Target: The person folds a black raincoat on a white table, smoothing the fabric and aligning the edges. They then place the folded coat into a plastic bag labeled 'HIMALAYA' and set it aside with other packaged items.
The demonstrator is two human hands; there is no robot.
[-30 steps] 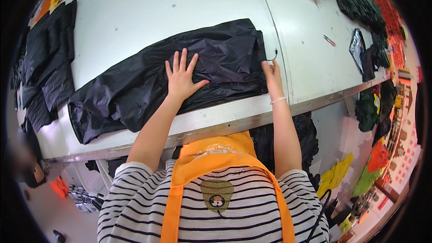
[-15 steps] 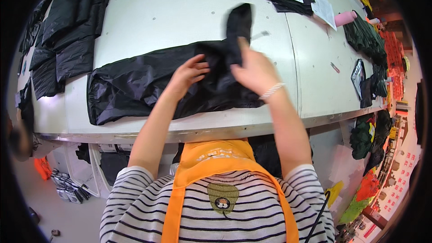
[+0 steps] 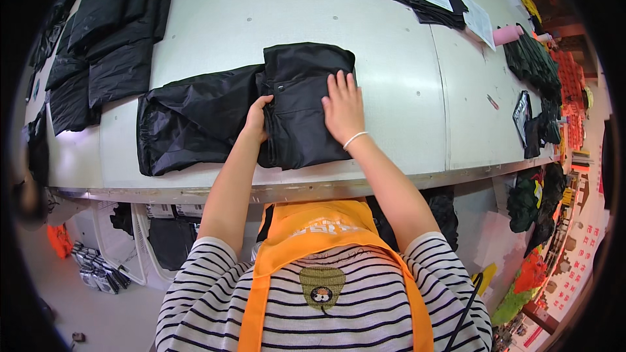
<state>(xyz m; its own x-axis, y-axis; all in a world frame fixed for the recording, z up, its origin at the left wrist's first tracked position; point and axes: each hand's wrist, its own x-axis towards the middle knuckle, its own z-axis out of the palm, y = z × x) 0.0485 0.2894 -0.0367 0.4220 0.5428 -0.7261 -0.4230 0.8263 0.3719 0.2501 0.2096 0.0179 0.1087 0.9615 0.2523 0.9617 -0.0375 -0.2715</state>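
Head view: left grip (image 3: pixel 257 119) grasps black garment (image 3: pixel 298 124); right grip (image 3: pixel 343 112) spread flat on it.

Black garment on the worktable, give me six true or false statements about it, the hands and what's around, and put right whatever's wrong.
1. The right hand lies palm-down on the black garment. True.
2. The left hand is lifted clear of the black garment. False: it is touching it.
3. A white bracelet is worn on the right wrist. True.
4. The pink roll lies to the left of the black garment. False: it lies to the right.
5. The apron is blue. False: it is orange.
6. The black garment lies on a pale worktable. True.
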